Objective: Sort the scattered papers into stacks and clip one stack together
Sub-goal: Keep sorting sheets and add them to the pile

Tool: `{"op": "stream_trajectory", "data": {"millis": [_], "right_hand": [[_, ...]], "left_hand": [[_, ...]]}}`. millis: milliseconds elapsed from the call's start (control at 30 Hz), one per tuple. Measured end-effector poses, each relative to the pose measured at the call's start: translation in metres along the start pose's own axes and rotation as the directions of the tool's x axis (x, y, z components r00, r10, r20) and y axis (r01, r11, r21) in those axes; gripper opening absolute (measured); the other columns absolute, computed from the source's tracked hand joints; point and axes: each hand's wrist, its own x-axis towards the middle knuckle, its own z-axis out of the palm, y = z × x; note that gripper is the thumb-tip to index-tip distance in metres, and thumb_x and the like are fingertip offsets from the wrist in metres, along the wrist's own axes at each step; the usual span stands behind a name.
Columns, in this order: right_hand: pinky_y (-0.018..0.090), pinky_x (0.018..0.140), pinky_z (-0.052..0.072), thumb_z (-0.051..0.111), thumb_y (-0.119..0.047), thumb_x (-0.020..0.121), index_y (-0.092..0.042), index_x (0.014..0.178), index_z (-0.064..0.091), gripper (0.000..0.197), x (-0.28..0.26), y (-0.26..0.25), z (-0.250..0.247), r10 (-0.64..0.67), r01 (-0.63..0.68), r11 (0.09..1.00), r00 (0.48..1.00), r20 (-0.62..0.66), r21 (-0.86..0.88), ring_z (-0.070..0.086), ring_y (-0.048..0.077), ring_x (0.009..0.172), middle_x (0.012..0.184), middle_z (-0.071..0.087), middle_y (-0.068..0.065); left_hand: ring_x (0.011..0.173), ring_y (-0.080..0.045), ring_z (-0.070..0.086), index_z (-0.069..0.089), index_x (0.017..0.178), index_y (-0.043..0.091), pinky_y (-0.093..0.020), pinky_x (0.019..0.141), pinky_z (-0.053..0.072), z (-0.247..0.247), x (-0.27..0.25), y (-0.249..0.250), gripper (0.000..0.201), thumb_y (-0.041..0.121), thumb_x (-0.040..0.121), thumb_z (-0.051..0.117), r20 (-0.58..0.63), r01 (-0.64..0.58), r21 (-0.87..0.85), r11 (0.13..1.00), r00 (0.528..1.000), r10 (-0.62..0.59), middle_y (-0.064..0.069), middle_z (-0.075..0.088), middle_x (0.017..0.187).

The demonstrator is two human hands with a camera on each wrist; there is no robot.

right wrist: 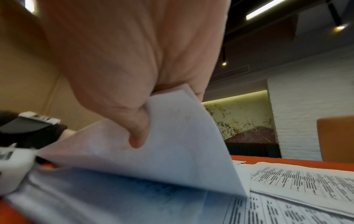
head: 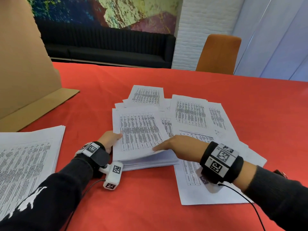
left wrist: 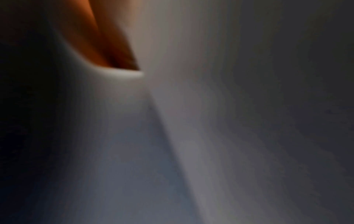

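Observation:
A thick stack of printed sheets (head: 141, 130) lies mid-table on the red cloth. Its upper bundle is raised at the near edge. My left hand (head: 110, 140) grips the bundle's left edge, thumb on top and fingers hidden beneath. My right hand (head: 168, 145) pinches the near right corner. In the right wrist view the thumb (right wrist: 137, 136) presses the underside of the lifted sheets (right wrist: 182, 144). The left wrist view shows only blurred paper (left wrist: 191, 121) and a finger (left wrist: 107, 45). Loose sheets (head: 191, 112) overlap behind and to the right. A squared stack (head: 28, 155) lies at the left.
A large cardboard sheet (head: 25, 72) leans on the table's left side. One loose sheet (head: 191, 189) lies under my right wrist. An orange chair (head: 218, 54) stands behind the far edge and a black sofa (head: 108, 47) lines the wall. Bare red cloth (head: 133, 197) lies near me.

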Motion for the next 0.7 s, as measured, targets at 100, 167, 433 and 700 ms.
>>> {"op": "stream_trajectory", "data": {"millis": [100, 167, 433, 700], "right_hand": [[0.026, 0.062, 0.052, 0.037, 0.012, 0.088, -0.039, 0.148, 0.026, 0.079, -0.014, 0.01, -0.026, 0.179, -0.176, 0.983, 0.983, 0.037, -0.057, 0.06, 0.017, 0.069, 0.107, 0.064, 0.008], [0.026, 0.069, 0.05, 0.039, 0.005, 0.094, -0.024, 0.143, 0.039, 0.057, -0.024, 0.035, -0.05, 0.385, -0.381, 0.916, 0.923, 0.009, -0.126, 0.065, 0.021, 0.087, 0.118, 0.063, 0.012], [0.044, 0.069, 0.049, 0.038, 0.011, 0.083, 0.001, 0.11, 0.058, 0.035, -0.051, 0.084, -0.118, 0.565, -0.605, 0.766, 0.472, -0.677, 0.217, 0.058, 0.041, 0.076, 0.086, 0.06, 0.027], [0.026, 0.061, 0.046, 0.044, 0.004, 0.09, -0.024, 0.136, 0.046, 0.054, 0.017, 0.012, -0.053, 0.327, -0.298, 0.944, 0.804, -0.496, 0.14, 0.063, 0.018, 0.078, 0.093, 0.068, 0.0]], "left_hand": [[0.112, -0.038, 0.059, 0.049, 0.133, 0.001, -0.054, 0.101, 0.044, -0.008, 0.028, -0.015, 0.041, 0.02, 0.096, 0.049, -0.003, -0.032, 0.2, 0.979, 0.999, 0.034, -0.014, 0.064, 0.12], [0.116, -0.036, 0.057, 0.048, 0.135, 0.002, -0.047, 0.103, 0.043, -0.001, 0.01, -0.005, 0.04, 0.018, 0.098, 0.046, 0.001, -0.055, 0.233, 0.971, 0.998, 0.056, -0.013, 0.06, 0.128], [0.117, -0.036, 0.056, 0.051, 0.13, -0.002, -0.052, 0.103, 0.041, 0.007, -0.005, 0.0, 0.034, 0.009, 0.098, 0.046, 0.018, -0.091, 0.206, 0.974, 0.996, 0.089, -0.02, 0.057, 0.13], [0.11, -0.037, 0.06, 0.054, 0.125, -0.003, -0.052, 0.098, 0.046, 0.005, 0.001, -0.003, 0.033, 0.011, 0.095, 0.052, 0.0, -0.076, 0.146, 0.986, 0.997, 0.076, -0.021, 0.062, 0.122]]}}
